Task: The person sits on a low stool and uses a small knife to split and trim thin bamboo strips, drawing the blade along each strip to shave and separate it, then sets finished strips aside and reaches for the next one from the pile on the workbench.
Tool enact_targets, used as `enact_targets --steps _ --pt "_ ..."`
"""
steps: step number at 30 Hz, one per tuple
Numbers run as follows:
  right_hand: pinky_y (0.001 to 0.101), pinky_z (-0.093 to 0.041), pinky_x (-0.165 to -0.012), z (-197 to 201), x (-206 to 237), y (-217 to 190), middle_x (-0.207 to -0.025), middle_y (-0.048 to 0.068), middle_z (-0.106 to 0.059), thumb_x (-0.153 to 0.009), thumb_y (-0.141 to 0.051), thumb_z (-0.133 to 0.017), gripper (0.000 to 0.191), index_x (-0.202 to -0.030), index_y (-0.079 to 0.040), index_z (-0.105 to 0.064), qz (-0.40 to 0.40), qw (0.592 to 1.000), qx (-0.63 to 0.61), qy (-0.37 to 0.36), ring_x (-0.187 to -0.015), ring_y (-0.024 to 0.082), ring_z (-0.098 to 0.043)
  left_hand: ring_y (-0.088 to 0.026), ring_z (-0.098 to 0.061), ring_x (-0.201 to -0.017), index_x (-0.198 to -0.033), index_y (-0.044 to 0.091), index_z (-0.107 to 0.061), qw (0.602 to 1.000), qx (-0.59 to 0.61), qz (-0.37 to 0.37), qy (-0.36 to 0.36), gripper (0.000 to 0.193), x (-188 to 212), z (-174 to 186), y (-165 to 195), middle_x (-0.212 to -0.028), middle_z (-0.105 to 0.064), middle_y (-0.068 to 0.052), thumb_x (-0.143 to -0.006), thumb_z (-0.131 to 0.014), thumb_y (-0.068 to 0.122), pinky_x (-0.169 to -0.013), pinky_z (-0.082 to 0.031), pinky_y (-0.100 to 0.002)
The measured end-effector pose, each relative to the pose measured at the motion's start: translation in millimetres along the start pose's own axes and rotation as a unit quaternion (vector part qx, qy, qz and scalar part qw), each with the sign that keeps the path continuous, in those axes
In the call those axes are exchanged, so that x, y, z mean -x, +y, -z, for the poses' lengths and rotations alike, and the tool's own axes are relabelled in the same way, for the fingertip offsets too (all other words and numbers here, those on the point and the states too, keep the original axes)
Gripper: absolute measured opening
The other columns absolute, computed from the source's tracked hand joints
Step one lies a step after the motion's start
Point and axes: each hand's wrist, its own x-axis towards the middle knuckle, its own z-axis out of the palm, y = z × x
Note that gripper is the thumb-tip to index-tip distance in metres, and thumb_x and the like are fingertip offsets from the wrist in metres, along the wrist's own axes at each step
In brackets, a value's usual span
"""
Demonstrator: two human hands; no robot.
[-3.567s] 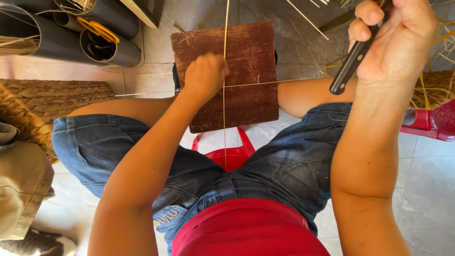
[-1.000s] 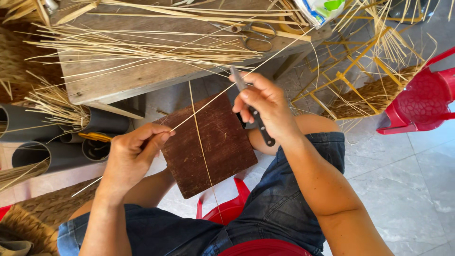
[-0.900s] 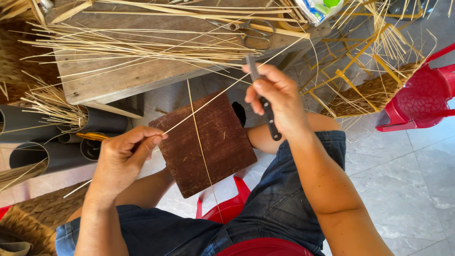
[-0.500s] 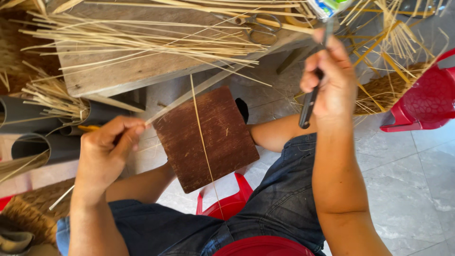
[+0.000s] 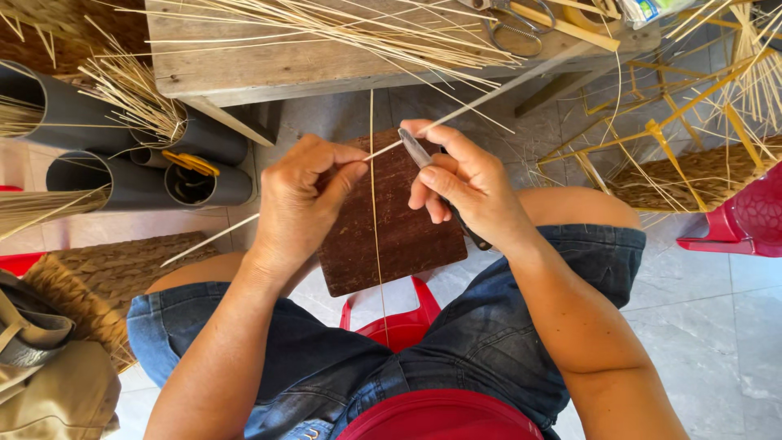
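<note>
My left hand [image 5: 303, 200] pinches a long pale bamboo strip [image 5: 497, 90] that runs up to the right and down to the left past my knee. My right hand [image 5: 468, 183] grips a dark-handled knife [image 5: 419, 151], its blade laid against the strip just right of my left fingers. Both hands hover over a brown wooden board [image 5: 391, 232] resting across my knees. A second thin strip [image 5: 375, 212] lies upright across the board.
A wooden bench [image 5: 285, 65] covered with loose strips and scissors [image 5: 513, 24] stands ahead. Grey pipe holders [image 5: 122, 163] with strips stand at left, a woven mat [image 5: 98, 277] below them. A yellow frame [image 5: 652, 138] and red plastic stool [image 5: 749, 220] are at right.
My right hand has come down from the upper right with the knife and set the blade on the strip. My left hand moved right, closer over the board.
</note>
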Motion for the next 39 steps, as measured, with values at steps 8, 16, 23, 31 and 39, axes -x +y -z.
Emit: enact_targets --steps 8,16,23,31,39 --pt "0.0225 -0.046 -0.06 22.5 0.0 4.0 -0.087 0.01 -0.068 -0.111 -0.014 -0.056 0.033 -0.142 -0.002 -0.057 0.049 0.993 -0.03 0.103 -0.064 0.01 -0.055 -0.01 -0.053 -0.064 -0.103 0.007 -0.077 1.0 -0.021 0.003 -0.003 0.012 1.8 10.3 -1.9 -0.083 -0.064 -0.004 -0.092 -0.08 0.004 -0.058 -0.044 -0.027" --pt "0.025 -0.043 -0.055 83.7 20.7 3.4 -0.087 0.009 -0.066 -0.112 -0.015 -0.06 0.032 -0.143 -0.007 -0.06 0.085 0.966 -0.116 0.216 -0.063 0.012 -0.055 -0.007 -0.059 -0.075 -0.104 0.006 -0.076 1.0 -0.014 -0.002 -0.017 0.01 -2.5 41.7 -12.9 -0.088 -0.066 -0.002 -0.095 -0.08 0.004 -0.063 -0.046 -0.024" --pt "0.0249 -0.041 -0.052 142.1 40.1 -10.0 -0.088 0.008 -0.065 -0.121 -0.011 -0.058 0.026 -0.147 -0.008 -0.055 0.177 0.921 -0.212 0.275 -0.06 0.012 -0.053 -0.007 -0.061 -0.075 -0.105 0.005 -0.077 0.999 -0.028 0.017 0.003 0.01 -2.4 52.1 -20.1 -0.089 -0.068 -0.002 -0.095 -0.081 0.004 -0.066 -0.05 -0.023" --pt "0.0224 -0.046 -0.057 32.7 21.4 5.7 -0.082 0.009 -0.068 -0.108 -0.013 -0.055 0.046 -0.153 -0.007 -0.048 0.031 0.996 0.01 0.078 -0.059 0.008 -0.054 -0.007 -0.066 -0.077 -0.104 0.007 -0.076 0.998 0.058 -0.019 0.001 0.01 -4.1 -1.9 -15.6 -0.092 -0.073 -0.003 -0.095 -0.08 0.006 -0.065 -0.053 -0.024" --pt "0.024 -0.045 -0.057 31.2 3.8 -0.4 -0.087 0.012 -0.068 -0.111 -0.011 -0.058 0.036 -0.146 -0.004 -0.055 0.054 0.987 -0.063 0.138 -0.062 0.011 -0.055 -0.014 -0.064 -0.068 -0.102 0.006 -0.076 0.999 -0.005 -0.038 -0.01 0.012 -0.7 -1.7 -10.9 -0.088 -0.07 -0.006 -0.092 -0.081 0.007 -0.061 -0.049 -0.027"
